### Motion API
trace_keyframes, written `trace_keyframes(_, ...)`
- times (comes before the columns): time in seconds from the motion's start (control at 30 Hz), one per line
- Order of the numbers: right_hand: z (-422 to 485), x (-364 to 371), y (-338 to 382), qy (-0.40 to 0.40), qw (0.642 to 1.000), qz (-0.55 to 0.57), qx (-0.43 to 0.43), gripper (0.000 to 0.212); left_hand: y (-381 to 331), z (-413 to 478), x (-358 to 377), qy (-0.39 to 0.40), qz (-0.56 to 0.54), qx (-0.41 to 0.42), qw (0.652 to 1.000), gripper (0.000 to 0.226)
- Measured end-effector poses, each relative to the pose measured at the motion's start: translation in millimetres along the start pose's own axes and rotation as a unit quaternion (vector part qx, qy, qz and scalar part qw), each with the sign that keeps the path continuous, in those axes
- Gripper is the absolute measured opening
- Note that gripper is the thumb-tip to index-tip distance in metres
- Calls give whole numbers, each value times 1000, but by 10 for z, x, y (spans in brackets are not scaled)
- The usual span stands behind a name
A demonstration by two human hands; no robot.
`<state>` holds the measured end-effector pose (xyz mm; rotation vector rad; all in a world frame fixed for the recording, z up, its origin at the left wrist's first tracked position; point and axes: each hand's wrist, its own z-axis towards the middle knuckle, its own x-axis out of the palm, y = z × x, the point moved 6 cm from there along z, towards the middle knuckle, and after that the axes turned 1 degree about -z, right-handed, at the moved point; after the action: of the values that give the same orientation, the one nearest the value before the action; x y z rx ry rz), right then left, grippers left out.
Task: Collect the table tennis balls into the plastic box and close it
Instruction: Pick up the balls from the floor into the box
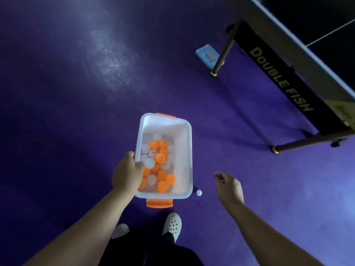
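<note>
The left hand (pixel 126 173) grips the left rim of the plastic box (pixel 189 150), which holds orange and white balls (pixel 160 158). The right hand (pixel 228 186) is loosely curled and empty. A loose white ball (pixel 199 192) lies between it and the box.

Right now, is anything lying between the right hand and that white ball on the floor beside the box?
Nothing visible does. Only bare purple floor separates the right hand from the white ball, which lies by the near right corner of the plastic box. The box is open, so the way in looks free.
</note>
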<state>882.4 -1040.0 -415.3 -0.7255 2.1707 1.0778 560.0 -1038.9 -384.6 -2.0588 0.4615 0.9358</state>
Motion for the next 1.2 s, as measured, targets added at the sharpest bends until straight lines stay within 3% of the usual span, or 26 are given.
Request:
trace_keyframes(0.13, 545, 661, -518, -14, 999, -27, 35, 22, 366, 551, 757, 9, -4, 27, 1000, 23)
trace_keyframes(0.5, 1924, 2883, -2345, -27, 987, -131, 93, 33, 1602, 1645, 3069, 68, -41, 110, 991, 7)
trace_keyframes(0.63, 2263, 3458, -3086, -23, 977, -179, 115, 43, 1812, 1898, 3678, 82, -41, 143, 985, 5)
trace_keyframes(0.8, 2380, 3965, -3655, 14, 967, -216, 131, 40, 1899, 2064, 4031, 76, -28, 171, 982, 1)
trace_keyframes(0.93, 2377, 4103, -3734, -11, 982, -151, 115, 35, 1926, 2125, 4110, 68, -11, 184, 981, 1)
trace_keyframes(1.0, 2480, 3901, -3585, -119, 987, -90, 61, 60, 1925, 2124, 4101, 65, -10, 178, 982, 4)
trace_keyframes(1.07, 2550, 3606, -3290, -193, 981, -2, -2, 67, 1854, 2114, 4039, 68, -18, 175, 982, 5)
trace_keyframes(1.2, 2452, 3054, -2328, -274, 946, 109, -136, 30, 1687, 2153, 3923, 62, -23, 188, 980, 11)
